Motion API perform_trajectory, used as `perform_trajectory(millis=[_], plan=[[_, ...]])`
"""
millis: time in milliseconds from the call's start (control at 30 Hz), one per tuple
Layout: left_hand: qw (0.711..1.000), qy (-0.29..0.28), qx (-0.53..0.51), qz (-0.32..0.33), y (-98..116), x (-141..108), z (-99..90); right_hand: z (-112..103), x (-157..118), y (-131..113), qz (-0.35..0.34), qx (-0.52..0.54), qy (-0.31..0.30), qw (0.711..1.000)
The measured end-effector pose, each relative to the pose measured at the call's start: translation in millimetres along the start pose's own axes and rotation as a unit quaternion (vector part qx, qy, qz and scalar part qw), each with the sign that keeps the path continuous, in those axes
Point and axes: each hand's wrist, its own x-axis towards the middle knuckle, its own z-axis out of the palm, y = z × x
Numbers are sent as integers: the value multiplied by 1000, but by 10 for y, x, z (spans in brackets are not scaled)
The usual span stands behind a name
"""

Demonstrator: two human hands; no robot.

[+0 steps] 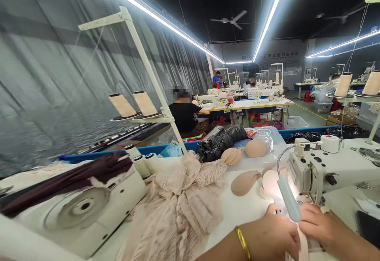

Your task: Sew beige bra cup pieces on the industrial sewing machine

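Work at the sewing machine, near side. A pale strip lies just in front of the sewing machine, between the two hands. Handling appears to be under way; finished and remaining portions cannot be told apart, since the hands and the lamp hide much of the piece. Stacked pads lie apart from the hands, left of the sewing machine (whether sewn or unsewn is unclear), and a lacy cloth is heaped farther left. The strip's visible length runs from near the lamp's lower end toward the wearer, away from the sewing machine; which end leads cannot be told. The left hand, below a gold bracelet, is nearly closed, its curled fingers apparently pinching the strip. The right hand is half-curled, fingertips at the strip's opposite edge; its thumb is hidden, so its grip cannot be told.
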Motion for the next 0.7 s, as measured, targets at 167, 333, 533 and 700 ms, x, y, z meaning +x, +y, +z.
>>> perform_trajectory(millis=[167, 333, 533, 700], plan=[[981, -41, 182, 60, -98, 24, -128, 9, -45, -33, 47, 58, 67, 995], [979, -40, 189, 65, -84, -27, -126, -100, -11, -92, 84, 67, 44, 993], [980, -34, 188, 59, -96, -33, -135, -17, -35, -53, 110, 55, 124, 985], [979, -29, 190, 65, -154, -47, -127, 100, -65, -39, 120, 93, 147, 977]])
